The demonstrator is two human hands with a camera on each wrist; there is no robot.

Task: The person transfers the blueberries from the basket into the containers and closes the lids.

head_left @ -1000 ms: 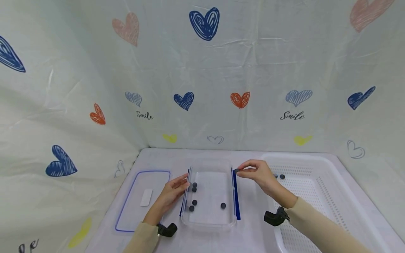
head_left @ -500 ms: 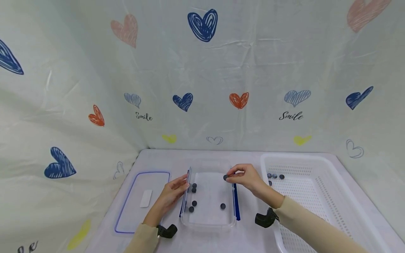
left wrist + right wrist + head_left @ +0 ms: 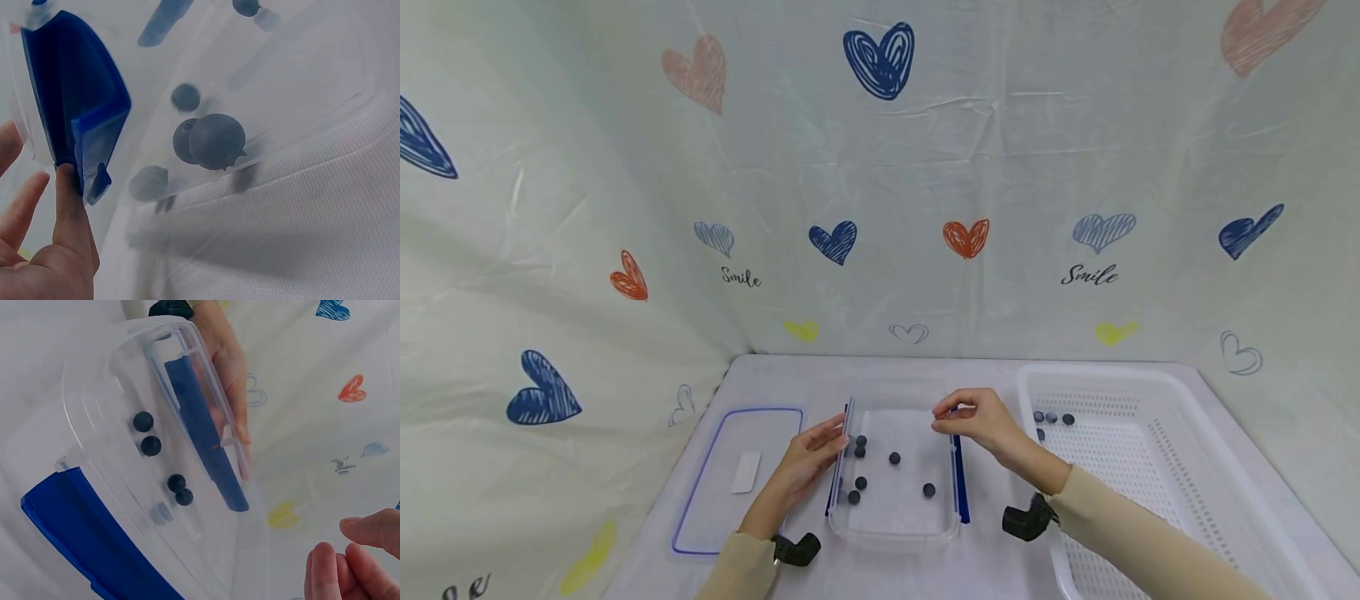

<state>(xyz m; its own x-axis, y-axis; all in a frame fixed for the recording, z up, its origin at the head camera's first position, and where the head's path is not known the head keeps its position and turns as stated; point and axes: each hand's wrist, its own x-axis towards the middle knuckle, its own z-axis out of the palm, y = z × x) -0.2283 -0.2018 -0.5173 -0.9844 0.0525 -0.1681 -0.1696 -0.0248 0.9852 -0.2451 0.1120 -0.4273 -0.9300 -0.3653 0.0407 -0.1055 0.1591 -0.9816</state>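
A clear plastic box (image 3: pixel 895 533) with blue side latches stands mid-table, several blueberries (image 3: pixel 861 483) on its floor. My left hand (image 3: pixel 808 458) rests against the box's left side. In the left wrist view a fingertip touches the blue latch (image 3: pixel 94 94), and blueberries (image 3: pixel 217 141) show through the wall. Over the box's far right corner hovers my right hand (image 3: pixel 981 417), nothing visible between thumb and fingers. The right wrist view shows a gap between its thumb (image 3: pixel 375 530) and fingertips. A single blueberry (image 3: pixel 894 458) lies near the box's middle.
At the right is a large white perforated basket (image 3: pixel 1225 492), with several blueberries (image 3: pixel 1068 419) in its far left corner. A clear lid with a blue rim (image 3: pixel 760 408) lies left of the box, a white rectangular piece (image 3: pixel 747 472) on it. A heart-printed curtain surrounds the table.
My right hand moved left from the box's right edge to above its inside and let go of a blueberry, which now lies on the box floor. My left hand stayed put.
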